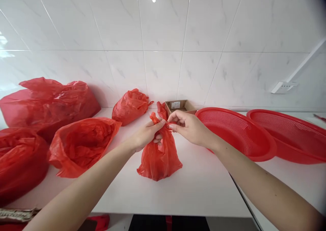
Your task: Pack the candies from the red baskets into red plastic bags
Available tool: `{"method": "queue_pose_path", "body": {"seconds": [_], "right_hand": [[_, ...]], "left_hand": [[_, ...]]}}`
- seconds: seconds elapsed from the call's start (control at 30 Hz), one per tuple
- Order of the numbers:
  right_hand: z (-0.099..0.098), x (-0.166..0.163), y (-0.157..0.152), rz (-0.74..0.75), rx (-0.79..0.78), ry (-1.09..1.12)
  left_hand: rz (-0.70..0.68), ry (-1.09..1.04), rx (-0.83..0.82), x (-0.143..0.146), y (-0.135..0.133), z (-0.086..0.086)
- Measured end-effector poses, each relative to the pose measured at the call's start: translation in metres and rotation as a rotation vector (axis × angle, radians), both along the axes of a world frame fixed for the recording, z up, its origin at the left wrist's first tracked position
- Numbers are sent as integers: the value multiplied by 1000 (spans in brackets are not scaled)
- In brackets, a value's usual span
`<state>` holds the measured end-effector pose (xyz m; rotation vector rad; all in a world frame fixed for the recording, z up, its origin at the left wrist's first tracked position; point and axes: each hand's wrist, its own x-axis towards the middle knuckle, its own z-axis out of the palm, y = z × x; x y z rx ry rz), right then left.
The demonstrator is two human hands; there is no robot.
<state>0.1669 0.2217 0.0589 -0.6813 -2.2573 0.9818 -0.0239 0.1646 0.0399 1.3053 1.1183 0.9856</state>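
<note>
A red plastic bag [160, 161] stands upright on the white table in front of me, its neck gathered near the top. My left hand [152, 130] is closed around the gathered neck, thumb on top. From the other side, my right hand [183, 124] pinches a strip of the same bag's top between thumb and forefinger. Both hands meet at the neck, close together. What the bag holds is hidden by the plastic. Just behind it, a twisted piece of red plastic sticks up; I cannot tell whether it belongs to this bag.
An open red bag [84, 146] and large stuffed red bags [58, 103] crowd the left. A tied red bag [131, 107] lies at the back near a small cardboard box [179, 106]. Two red mesh baskets [265, 139] stand on the right. A tiled wall [163, 68] rises behind.
</note>
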Motion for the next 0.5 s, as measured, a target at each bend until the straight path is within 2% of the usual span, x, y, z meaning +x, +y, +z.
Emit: {"method": "queue_pose_path", "body": {"seconds": [0.07, 0.2, 0.27, 0.37, 0.43, 0.5], "right_hand": [[4, 6, -11, -11, 7, 28], [8, 10, -27, 129, 19, 62], [-2, 3, -24, 76, -10, 168], [-30, -11, -9, 18, -167, 207], [-48, -18, -2, 7, -278, 196], [-59, -21, -1, 24, -386, 204]], "left_hand": [[1, 11, 42, -3, 0, -1], [-59, 137, 111, -9, -4, 5], [-100, 242, 141, -11, -6, 6], [-114, 382, 226, -9, -7, 1], [-33, 450, 312, -5, -7, -8], [109, 510, 420, -2, -6, -18]]}}
